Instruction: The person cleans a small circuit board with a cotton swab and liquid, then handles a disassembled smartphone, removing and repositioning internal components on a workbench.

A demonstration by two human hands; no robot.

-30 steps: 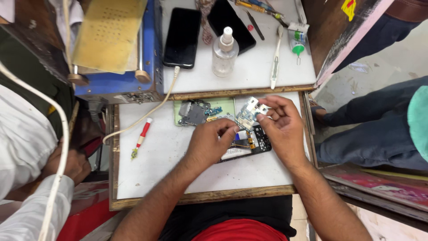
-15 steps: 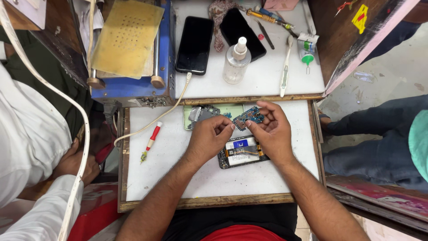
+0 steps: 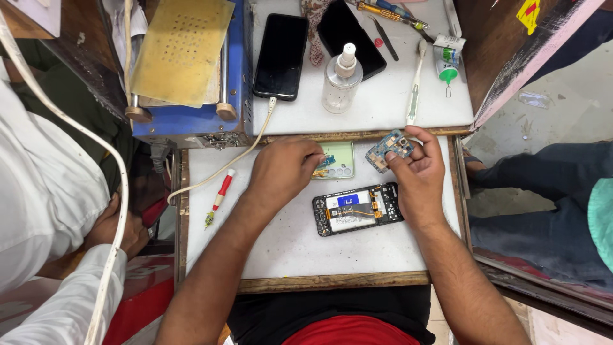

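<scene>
An opened black phone (image 3: 357, 209) lies on the white work tray (image 3: 287, 243), its battery and flex cables showing. My right hand (image 3: 418, 172) holds a small blue circuit board (image 3: 389, 148) up above the phone's far end. My left hand (image 3: 284, 169) rests on the tray with its fingertips on small parts at the edge of a pale green phone back cover (image 3: 336, 161). Whether those fingers pinch anything is hidden.
A red-handled screwdriver (image 3: 218, 198) lies at the tray's left. On the upper white bench stand a spray bottle (image 3: 340, 80), two dark phones (image 3: 281, 56), a toothbrush (image 3: 415, 89), tweezers and a glue tube. A blue machine (image 3: 191, 70) sits left. Other people sit on both sides.
My right hand lifted the circuit board away to the right, off the phone. My left hand moved left to the green cover. The opened phone now lies uncovered.
</scene>
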